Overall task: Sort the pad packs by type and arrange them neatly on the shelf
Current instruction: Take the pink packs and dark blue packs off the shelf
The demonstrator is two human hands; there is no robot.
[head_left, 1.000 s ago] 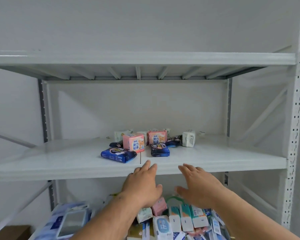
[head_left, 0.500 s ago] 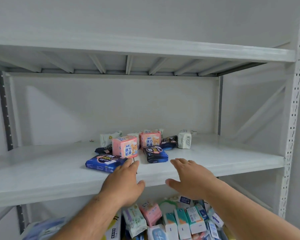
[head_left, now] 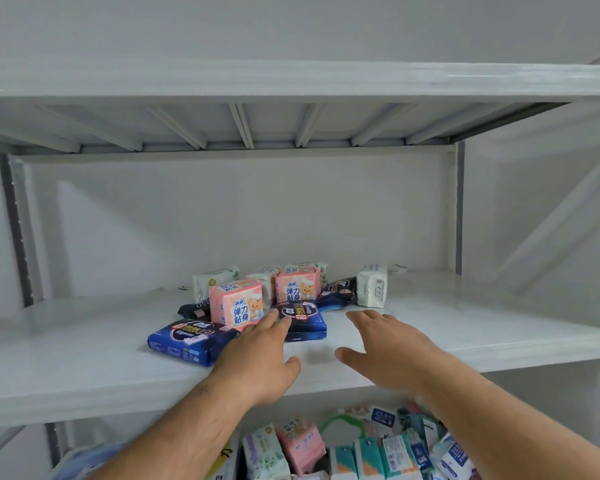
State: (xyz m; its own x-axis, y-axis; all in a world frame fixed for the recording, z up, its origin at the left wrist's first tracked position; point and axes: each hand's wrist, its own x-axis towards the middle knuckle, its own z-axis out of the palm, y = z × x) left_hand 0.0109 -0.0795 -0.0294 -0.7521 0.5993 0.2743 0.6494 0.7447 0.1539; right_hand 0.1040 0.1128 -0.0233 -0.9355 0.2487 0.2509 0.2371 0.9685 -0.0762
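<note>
White steel shelving fills the view against a plain pale wall, and the middle shelf (head_left: pixel 465 327) carries a loose huddle of pad packs near its centre, with bare board to either side. Two pink packs stand upright, one in front (head_left: pixel 235 304) and one behind it to the right (head_left: pixel 297 285); a blue pack (head_left: pixel 187 341) lies flat at the front left, a dark navy pack (head_left: pixel 303 320) lies flat at the front centre, another dark pack (head_left: pixel 336 292) leans behind it, and white packs sit at the back, the clearest standing at the right end (head_left: pixel 371 285). Both hands reach in with fingers straight and spread, holding nothing: the left hand (head_left: pixel 257 362) has its fingertips at the near edge of the navy pack and the front pink one, though contact cannot be confirmed, and the right hand (head_left: pixel 392 344) hovers over bare shelf just right of the pile. The step looks like the first pick from the heap, so sorting has barely begun. It would go best by taking the flat front packs first, since pulling the pink ones may topple their neighbours. The soft wrappers will likely slide easily on the smooth board, so a grasp across a pack's width suits better than a push. Below, more assorted packs (head_left: pixel 361 452) crowd a lower level.
</note>
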